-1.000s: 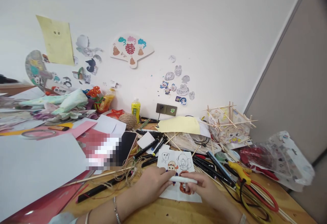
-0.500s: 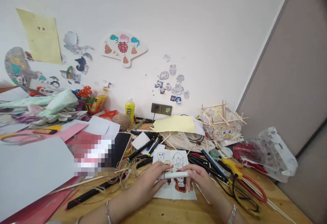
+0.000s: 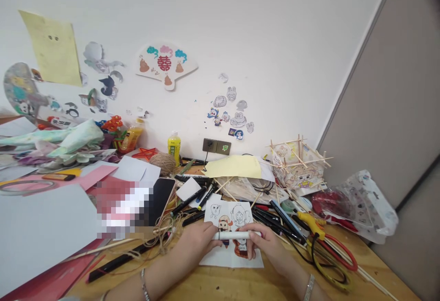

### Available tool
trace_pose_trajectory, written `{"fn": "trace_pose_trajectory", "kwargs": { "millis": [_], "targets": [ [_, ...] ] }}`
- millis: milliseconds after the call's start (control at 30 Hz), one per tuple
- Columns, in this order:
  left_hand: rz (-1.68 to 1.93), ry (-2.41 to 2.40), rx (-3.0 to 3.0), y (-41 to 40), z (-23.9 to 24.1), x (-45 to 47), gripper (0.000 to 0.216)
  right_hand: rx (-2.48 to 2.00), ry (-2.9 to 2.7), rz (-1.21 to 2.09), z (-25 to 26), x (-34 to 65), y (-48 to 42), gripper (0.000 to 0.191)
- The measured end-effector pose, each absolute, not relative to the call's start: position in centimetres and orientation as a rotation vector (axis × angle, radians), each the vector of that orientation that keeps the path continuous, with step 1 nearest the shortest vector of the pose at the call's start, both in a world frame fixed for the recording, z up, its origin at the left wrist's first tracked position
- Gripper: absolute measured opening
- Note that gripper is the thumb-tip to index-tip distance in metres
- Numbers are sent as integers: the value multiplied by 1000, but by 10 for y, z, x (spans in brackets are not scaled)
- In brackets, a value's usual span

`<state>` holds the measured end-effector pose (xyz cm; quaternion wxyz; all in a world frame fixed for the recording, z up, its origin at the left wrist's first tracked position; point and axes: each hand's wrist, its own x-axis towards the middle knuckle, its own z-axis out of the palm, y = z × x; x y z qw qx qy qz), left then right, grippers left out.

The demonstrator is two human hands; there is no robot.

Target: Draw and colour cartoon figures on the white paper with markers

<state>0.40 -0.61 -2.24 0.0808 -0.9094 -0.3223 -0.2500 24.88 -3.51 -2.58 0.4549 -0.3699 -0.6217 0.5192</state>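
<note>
A white marker lies level between my two hands, just above a sheet of paper. My left hand pinches its left end, and my right hand grips the right end, where a purple tip shows. The paper carries several cartoon figures, some coloured in and some only outlined. One coloured figure shows above the marker; another reddish-brown one is partly covered by my right fingers.
Several dark markers lie right of the paper, beside yellow-and-red-handled scissors. A phone, twine and loose papers crowd the left. Behind stand a stick-framed paper lantern and a yellow bottle.
My left fingers have drawn closer together around the marker's left end and shifted slightly left. More of the coloured figure on the paper shows now.
</note>
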Motion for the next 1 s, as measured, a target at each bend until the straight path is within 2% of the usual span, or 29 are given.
{"fn": "trace_pose_trajectory", "kwargs": {
  "millis": [267,567,800,1000],
  "targets": [
    [-686,-944,-2664,-9,-27,6,35,-919,-1476,1360,-32,246,-35,49],
    [-682,-952,-2692,-8,-31,8,27,-911,-1531,1387,-19,245,-38,52],
    [-1032,-806,-2599,-15,-12,10,26,-911,-1538,1353,-9,239,-39,49],
    [-1111,-809,-2617,-16,-9,9,20,-1008,-1550,1190,-7,234,-42,51]
  ]
}}
